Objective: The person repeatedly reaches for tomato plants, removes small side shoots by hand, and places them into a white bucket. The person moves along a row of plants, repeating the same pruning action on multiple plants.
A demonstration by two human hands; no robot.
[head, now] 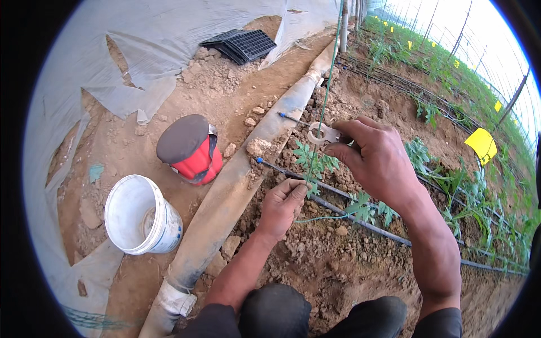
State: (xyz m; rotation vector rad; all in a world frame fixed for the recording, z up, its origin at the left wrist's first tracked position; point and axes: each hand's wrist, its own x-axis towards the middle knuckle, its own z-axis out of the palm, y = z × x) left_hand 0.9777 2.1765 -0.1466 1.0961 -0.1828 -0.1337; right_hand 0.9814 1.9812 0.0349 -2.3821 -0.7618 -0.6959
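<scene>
My left hand (pixel 282 207) pinches a green twine (pixel 324 99) between thumb and forefinger, low above the soil. From there the twine rises steeply to the top of the view, and a loose tail lies to the right below the hand. My right hand (pixel 376 156) grips a translucent plastic plant clip (pixel 317 133) by its tabs. The clip's ring sits at the twine; whether it is closed around it I cannot tell. Just beneath the clip grows a small leafy seedling (pixel 315 162), partly behind the twine. Another seedling (pixel 365 207) stands by the drip lines.
A thick water hose (pixel 228 186) runs diagonally on the left, feeding black drip lines (pixel 338 207). Beyond it stand a white bucket (pixel 131 211) and a red container with a dark round top (pixel 188 143). Black seedling trays (pixel 241 44) lie farther back. A yellow card (pixel 482 145) hangs at right.
</scene>
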